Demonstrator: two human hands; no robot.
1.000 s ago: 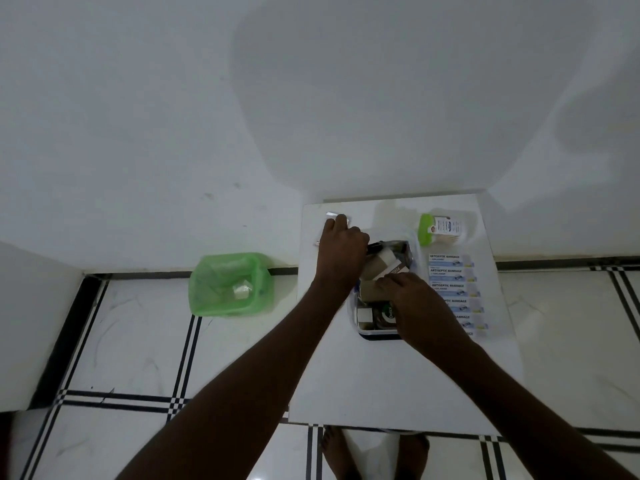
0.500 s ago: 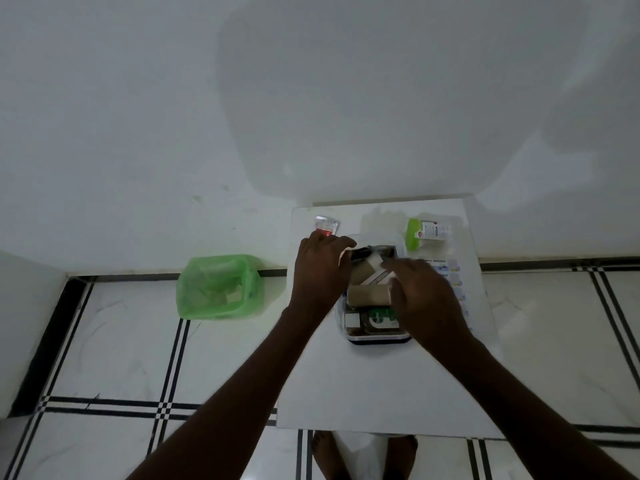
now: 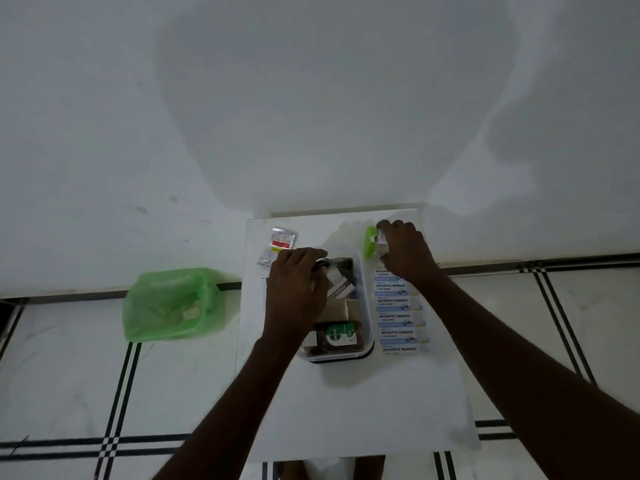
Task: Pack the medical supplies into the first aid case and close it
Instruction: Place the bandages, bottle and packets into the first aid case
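Observation:
The clear first aid case (image 3: pixel 367 327) stands open on the white table (image 3: pixel 346 403), holding a brown Dettol bottle (image 3: pixel 337 336), small boxes (image 3: pixel 341 291) and a dark item at its far end. My left hand (image 3: pixel 298 292) rests on the case's left rim, fingers curled over the dark item. My right hand (image 3: pixel 403 251) has reached past the case and closes around the green-capped bottle (image 3: pixel 370 240) lying at the far right. A strip of antiseptic bandages (image 3: pixel 398 317) lies right of the case. A red-and-white sachet (image 3: pixel 278 249) lies at the far left.
A green plastic-lined bin (image 3: pixel 169 304) sits on the tiled floor left of the table. A white wall runs just behind the table. My feet show below the table's near edge.
My right hand left the case and moved up and right onto the green-capped bottle. My left hand stayed at the case's left rim. The view shifted slightly.

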